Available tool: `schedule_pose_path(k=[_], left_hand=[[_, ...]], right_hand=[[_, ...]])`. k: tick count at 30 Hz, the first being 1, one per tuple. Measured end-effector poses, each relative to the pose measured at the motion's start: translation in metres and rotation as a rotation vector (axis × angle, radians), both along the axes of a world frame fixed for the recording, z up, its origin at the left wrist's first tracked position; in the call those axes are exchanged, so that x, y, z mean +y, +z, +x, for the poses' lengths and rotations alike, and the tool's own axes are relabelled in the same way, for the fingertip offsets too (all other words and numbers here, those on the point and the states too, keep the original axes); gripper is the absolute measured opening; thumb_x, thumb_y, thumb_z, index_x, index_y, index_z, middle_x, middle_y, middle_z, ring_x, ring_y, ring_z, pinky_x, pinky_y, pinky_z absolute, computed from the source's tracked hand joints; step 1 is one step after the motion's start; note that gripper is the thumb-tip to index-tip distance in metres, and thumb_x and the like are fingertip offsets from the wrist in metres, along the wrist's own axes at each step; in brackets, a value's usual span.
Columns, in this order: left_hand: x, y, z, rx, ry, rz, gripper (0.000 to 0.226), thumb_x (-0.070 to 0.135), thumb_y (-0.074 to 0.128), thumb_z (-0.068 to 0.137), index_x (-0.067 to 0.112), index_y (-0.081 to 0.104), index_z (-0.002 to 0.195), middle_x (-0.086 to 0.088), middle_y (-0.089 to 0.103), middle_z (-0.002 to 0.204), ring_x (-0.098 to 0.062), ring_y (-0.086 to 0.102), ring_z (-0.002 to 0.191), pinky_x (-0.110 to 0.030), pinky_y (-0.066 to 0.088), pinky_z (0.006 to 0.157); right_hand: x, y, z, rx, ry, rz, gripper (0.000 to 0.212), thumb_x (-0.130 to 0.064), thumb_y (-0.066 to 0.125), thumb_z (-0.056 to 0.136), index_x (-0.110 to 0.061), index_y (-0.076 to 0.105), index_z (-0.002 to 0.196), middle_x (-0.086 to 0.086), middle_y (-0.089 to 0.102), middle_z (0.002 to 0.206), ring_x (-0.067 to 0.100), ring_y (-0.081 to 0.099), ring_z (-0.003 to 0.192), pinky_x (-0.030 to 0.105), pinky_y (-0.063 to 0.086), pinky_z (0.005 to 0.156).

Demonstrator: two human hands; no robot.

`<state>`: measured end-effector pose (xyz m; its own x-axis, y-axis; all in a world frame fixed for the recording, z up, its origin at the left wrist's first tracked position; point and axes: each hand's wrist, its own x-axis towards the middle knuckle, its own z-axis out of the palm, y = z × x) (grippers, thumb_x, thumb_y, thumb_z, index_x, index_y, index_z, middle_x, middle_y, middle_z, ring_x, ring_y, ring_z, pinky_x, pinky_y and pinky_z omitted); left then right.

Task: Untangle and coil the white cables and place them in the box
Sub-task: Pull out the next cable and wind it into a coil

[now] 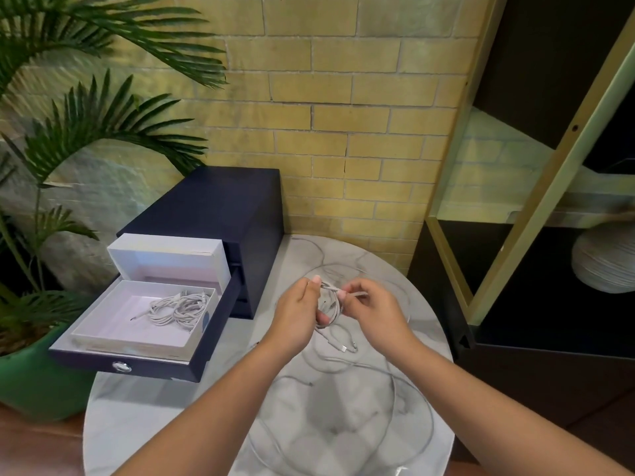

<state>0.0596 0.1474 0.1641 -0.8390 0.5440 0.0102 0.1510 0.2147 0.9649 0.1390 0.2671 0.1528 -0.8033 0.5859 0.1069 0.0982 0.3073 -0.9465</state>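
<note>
Broadly, a yellow brick wall (343,97) fills the background, with a black, gold-framed shelf unit (549,338) to the right and a palm plant (86,115) in a green pot (34,383) to the left. Below them lies a round marble tabletop (154,424). A dark blue cabinet (220,201) stands at its back left edge, against the wall, and its drawer (206,352) is pulled out toward the camera. Inside the drawer sits an open white box (113,324), with its lid (165,250) propped upright behind it. A white ribbed vase (601,266) rests on a lower shelf at the right.

Both forearms reach in from the bottom edge and meet above the middle of the tabletop. The left hand (295,314) has its fingers curled round a small white coil (330,309), held up off the marble. The right hand (374,310) pinches the free end (357,295) of that same cable between thumb and fingertips, just beside the coil.

A bundle of wound cables (178,309) already lies in the box, toward its right side. More loose cables (395,389) sprawl in wide loops across the tabletop under and around the hands. A few plugs (347,348) hang or lie just below the coil; whether they touch the marble I cannot tell. A round metal knob (121,366) sits on the drawer front.
</note>
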Motion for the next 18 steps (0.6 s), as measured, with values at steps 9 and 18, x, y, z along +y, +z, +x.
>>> schedule_pose_path(k=[9, 18], left_hand=[[0.011, -0.006, -0.001, -0.066, -0.101, 0.005, 0.025, 0.036, 0.036, 0.103, 0.018, 0.051, 0.095, 0.004, 0.060, 0.089, -0.005, 0.056, 0.081, -0.014, 0.042, 0.069], [-0.001, -0.016, -0.014, -0.140, -0.195, -0.067, 0.022, 0.031, 0.045, 0.101, 0.021, 0.064, 0.106, 0.007, 0.070, 0.095, -0.011, 0.062, 0.086, -0.027, 0.050, 0.079]], right_hand=[[-0.008, 0.007, 0.001, 0.043, -0.081, -0.454, 0.025, 0.000, 0.069, 0.083, -0.004, 0.061, 0.106, 0.016, 0.067, 0.098, 0.020, 0.066, 0.083, 0.037, 0.056, 0.081], [-0.001, 0.018, 0.001, 0.054, 0.065, -0.525, 0.022, 0.006, 0.062, 0.086, -0.006, 0.057, 0.105, 0.011, 0.061, 0.090, 0.016, 0.064, 0.077, 0.028, 0.055, 0.073]])
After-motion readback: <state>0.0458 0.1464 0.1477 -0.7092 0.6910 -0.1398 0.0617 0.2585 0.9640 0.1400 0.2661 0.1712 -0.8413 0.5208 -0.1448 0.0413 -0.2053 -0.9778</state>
